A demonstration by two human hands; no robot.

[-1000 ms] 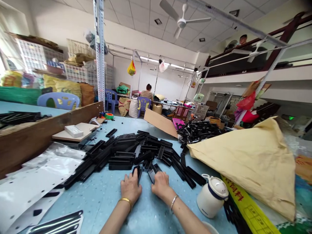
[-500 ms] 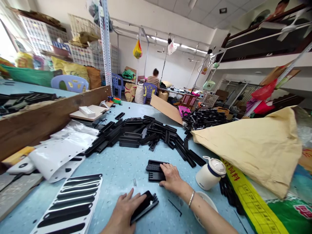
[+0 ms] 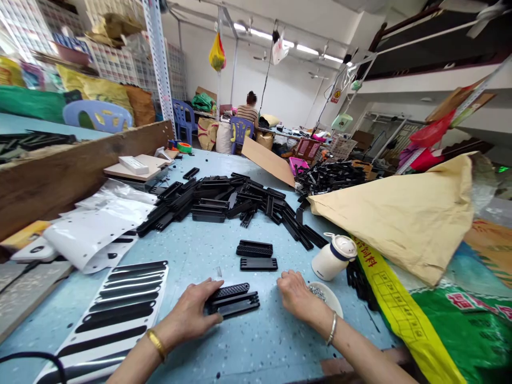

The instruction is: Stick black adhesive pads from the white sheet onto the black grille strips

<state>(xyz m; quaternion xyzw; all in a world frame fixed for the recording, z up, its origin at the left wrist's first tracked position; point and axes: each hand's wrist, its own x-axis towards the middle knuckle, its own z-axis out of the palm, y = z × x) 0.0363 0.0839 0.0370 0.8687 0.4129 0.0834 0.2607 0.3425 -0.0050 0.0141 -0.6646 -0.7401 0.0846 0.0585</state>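
Observation:
My left hand [image 3: 194, 309] is closed around the left ends of two long black plastic parts lying side by side, one textured [image 3: 234, 290] and one smoother [image 3: 240, 306]. My right hand [image 3: 296, 295] rests low over the table with its fingers curled together; what they hold, if anything, is hidden. Just right of it a white bowl [image 3: 338, 309] contains small metal screws [image 3: 317, 292], partly covered by my wrist. Beyond my hands lie a textured black part [image 3: 255, 249] and a slotted black part [image 3: 258, 264]. A small clear piece [image 3: 218, 272] sits near my left fingers.
A heap of black parts [image 3: 212, 208] spreads across the middle of the blue table. At left lie a sheet of black strips [image 3: 120, 304] and white plastic sheets [image 3: 100, 224]. A white lidded cup [image 3: 334, 258] and brown paper [image 3: 396, 208] stand right. Another person [image 3: 248, 111] sits far back.
My right hand has left the black parts beyond and come down and right beside the bowl, its fingers now curled. My left hand now grips two black parts laid parallel. The view has tilted down.

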